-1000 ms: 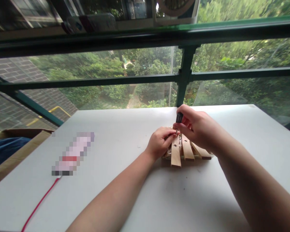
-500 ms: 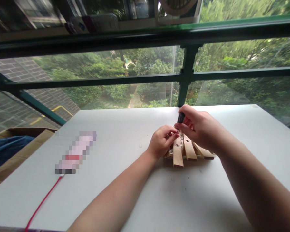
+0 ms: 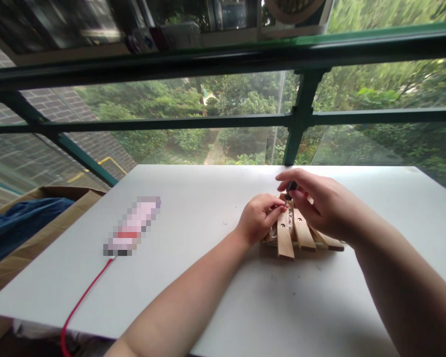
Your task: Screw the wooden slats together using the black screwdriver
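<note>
My right hand (image 3: 323,203) grips a small screwdriver (image 3: 292,189) by its black handle, with the index finger lifted and the thumb against the handle. The thin shaft points down to the far end of a wooden bar (image 3: 285,243). Beside the shaft's tip, my left hand (image 3: 258,215) is closed in a pinch over that bar; what lies between its fingertips is too small to make out. A second wooden bar (image 3: 305,237) and a third wooden bar (image 3: 333,243) fan out to the right. Screws show in the first two bars. The base under them is mostly hidden.
A blurred-out pink phone-like object (image 3: 137,223) with a red cable (image 3: 85,292) lies left on the white table (image 3: 193,198). A cardboard box (image 3: 78,210) with blue cloth (image 3: 26,213) stands past the left edge. Green railing (image 3: 305,109) and glass border the far side.
My right index finger has lifted off and stretched out, and the hand has turned around the screwdriver's handle. My left hand keeps its pinch. The whole view has shifted so things sit further right.
</note>
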### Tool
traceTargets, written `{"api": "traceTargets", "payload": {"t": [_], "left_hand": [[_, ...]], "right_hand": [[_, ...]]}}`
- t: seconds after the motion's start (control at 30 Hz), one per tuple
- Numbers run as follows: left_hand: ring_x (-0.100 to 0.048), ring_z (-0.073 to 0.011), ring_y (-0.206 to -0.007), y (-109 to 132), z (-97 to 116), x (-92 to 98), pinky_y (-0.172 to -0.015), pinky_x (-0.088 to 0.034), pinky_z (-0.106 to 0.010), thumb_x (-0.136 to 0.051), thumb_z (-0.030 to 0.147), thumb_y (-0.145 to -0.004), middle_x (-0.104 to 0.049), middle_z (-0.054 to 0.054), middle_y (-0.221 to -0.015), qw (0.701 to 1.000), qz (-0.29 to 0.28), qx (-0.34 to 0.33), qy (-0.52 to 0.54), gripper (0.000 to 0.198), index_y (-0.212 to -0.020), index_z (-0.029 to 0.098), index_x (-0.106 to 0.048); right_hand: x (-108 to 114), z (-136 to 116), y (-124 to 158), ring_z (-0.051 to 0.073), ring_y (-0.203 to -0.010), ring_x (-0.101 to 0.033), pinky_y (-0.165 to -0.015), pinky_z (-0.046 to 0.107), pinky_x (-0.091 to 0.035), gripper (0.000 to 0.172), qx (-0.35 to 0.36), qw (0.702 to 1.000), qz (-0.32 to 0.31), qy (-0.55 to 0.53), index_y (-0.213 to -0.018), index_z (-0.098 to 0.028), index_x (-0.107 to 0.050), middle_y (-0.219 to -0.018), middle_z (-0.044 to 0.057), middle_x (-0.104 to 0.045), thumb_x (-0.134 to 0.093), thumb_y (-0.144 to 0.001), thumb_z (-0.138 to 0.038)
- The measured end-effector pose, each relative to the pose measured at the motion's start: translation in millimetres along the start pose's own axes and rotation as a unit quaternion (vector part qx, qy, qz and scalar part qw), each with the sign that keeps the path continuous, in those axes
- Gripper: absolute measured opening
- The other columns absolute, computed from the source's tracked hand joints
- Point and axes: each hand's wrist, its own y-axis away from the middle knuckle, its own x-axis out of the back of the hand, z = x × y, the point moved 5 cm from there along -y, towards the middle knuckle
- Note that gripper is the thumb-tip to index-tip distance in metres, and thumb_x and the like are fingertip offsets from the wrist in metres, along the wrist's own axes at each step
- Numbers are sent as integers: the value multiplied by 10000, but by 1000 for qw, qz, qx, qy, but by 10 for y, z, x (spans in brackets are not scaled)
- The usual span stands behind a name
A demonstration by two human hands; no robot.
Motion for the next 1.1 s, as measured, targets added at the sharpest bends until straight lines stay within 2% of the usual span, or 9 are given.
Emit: {"api": "traceTargets", "payload": {"t": [0.13, 0.3, 0.43, 0.7, 0.83, 0.97, 1.1], "left_hand": [[-622, -168, -921, 8, 6, -14, -886, -464, -298, -543, 298, -930, -718, -42, -947, 1000, -5, -16, 6, 181, -928, 186, -685], [-624, -171, -938, 18, 8, -21, -900, -464, -302, -529, 292, -938, -724, -52, -975, 1000, -5, -28, 5, 196, -957, 186, -693], [-625, -180, -950, 27, 1, -34, -898, -463, -307, -502, 296, -950, -720, -67, -992, 1000, -10, -28, 9, 228, -972, 186, -700], [-614, -169, -912, 19, -7, -13, -860, -473, -287, -563, 333, -919, -704, -52, -935, 1000, 1, -11, 21, 206, -918, 194, -715], [-607, -176, -929, 8, -19, -10, -875, -469, -305, -547, 325, -927, -706, -48, -944, 1000, -4, -4, 11, 211, -943, 200, -717], [-605, -178, -956, 2, -30, -13, -901, -467, -315, -543, 313, -930, -706, -45, -957, 1000, -7, 2, 14, 207, -930, 207, -721], [-609, -181, -986, 6, -34, -20, -922, -473, -323, -538, 295, -931, -707, -48, -996, 1000, -10, 0, 20, 203, -949, 212, -722]], "right_hand": [[18, 43, -16, 123, -659, -575, -626, 248, -428, 336, -10, 1000, 9, 28, -1186, -272, -538, -873, -8, -674, -549, -863, -182], [58, 47, -24, 102, -587, -524, -577, 225, -402, 196, -29, 998, 34, 48, -1031, -244, -553, -729, -31, -607, -608, -844, -236], [54, 42, -26, 107, -593, -498, -571, 228, -387, 162, -30, 997, 39, 57, -914, -228, -507, -706, -29, -566, -638, -825, -262], [38, 32, -38, 126, -594, -481, -565, 250, -362, 161, -28, 997, 24, 63, -855, -220, -474, -696, -13, -541, -615, -838, -295], [41, -23, -22, 148, -656, -522, -601, 265, -386, 142, -18, 999, -3, 42, -980, -212, -516, -809, 25, -592, -557, -867, -286], [16, -43, -5, 163, -814, -582, -706, 269, -426, 349, 6, 999, -22, -26, -1179, -228, -488, -1001, 47, -641, -493, -844, -128], [-16, -1, -19, 162, -808, -584, -720, 273, -432, 328, -3, 999, -30, -43, -1183, -227, -490, -966, 46, -658, -447, -874, -125]]}}
